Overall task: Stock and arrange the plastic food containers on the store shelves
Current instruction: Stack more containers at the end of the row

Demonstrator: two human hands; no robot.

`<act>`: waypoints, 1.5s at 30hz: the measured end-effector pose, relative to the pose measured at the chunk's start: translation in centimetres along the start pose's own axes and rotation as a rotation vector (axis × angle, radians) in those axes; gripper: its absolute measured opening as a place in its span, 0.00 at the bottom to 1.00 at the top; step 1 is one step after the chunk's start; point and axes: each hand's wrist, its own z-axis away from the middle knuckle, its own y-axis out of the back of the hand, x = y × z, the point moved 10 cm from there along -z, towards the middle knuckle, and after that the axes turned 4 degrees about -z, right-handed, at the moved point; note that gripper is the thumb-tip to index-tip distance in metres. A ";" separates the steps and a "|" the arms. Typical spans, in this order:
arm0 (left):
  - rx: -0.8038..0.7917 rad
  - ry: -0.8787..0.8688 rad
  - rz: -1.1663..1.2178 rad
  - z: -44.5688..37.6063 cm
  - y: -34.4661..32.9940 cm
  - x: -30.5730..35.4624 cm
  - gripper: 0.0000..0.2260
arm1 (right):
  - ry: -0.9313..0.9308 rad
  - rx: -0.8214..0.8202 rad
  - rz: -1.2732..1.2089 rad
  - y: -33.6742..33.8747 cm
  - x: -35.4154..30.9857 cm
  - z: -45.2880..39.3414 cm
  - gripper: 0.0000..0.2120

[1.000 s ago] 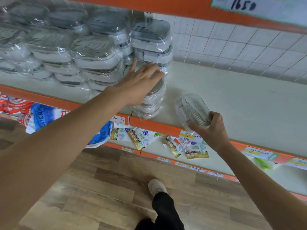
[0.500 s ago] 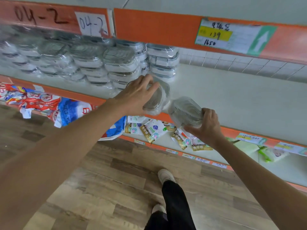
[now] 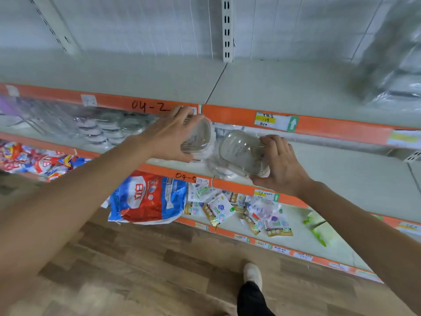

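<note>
Clear plastic fills both hands. Nearest, at six o'clock, a pale shoe (image 3: 252,274) stands on the wood-look floor (image 3: 145,265). Above it the bottom shelf (image 3: 337,247) carries small sachets (image 3: 218,210) and, at its seven o'clock end, a red-and-blue bag (image 3: 148,197).

At centre, the right hand (image 3: 281,166) grips a clear lidded food container (image 3: 242,151) from its three o'clock side, fingers curled over the far end and thumb beneath. The left hand (image 3: 169,136) holds a second wrapped container (image 3: 198,139) from above, fingers spread over its top. The two containers sit just beside each other at the front edge of the middle shelf (image 3: 341,169), tilted with their bases toward the camera.

The step in hand looks like carrying both pieces for placing. At nine o'clock, behind the left forearm, the wrapped stock (image 3: 107,131) is stacked on that same shelf. The upper shelf (image 3: 136,74) lies bare further back, with a blurred wrapped bundle (image 3: 391,65) at two o'clock. Next, each container probably needs levelling and setting down flat, either beside the stock or on the upper shelf; which one I cannot tell.
</note>
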 end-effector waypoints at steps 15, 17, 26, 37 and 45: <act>0.026 0.239 0.430 -13.2 1.2 -1.3 0.38 | -0.376 0.104 -0.198 10.3 13.4 -5.0 0.41; 0.021 0.255 0.460 -15.1 1.4 -1.7 0.39 | -0.380 0.047 -0.222 10.2 15.3 -6.5 0.41; 0.189 0.102 0.695 -23.2 6.5 -0.1 0.32 | -0.344 -0.171 -0.450 8.3 18.4 -12.2 0.57; -0.005 -0.109 0.597 -29.7 4.1 5.0 0.37 | -0.270 -0.141 -0.370 10.7 18.6 -16.5 0.53; -0.102 -0.037 0.761 -30.1 1.1 0.8 0.46 | -0.262 -0.044 -0.177 12.8 17.8 -17.4 0.31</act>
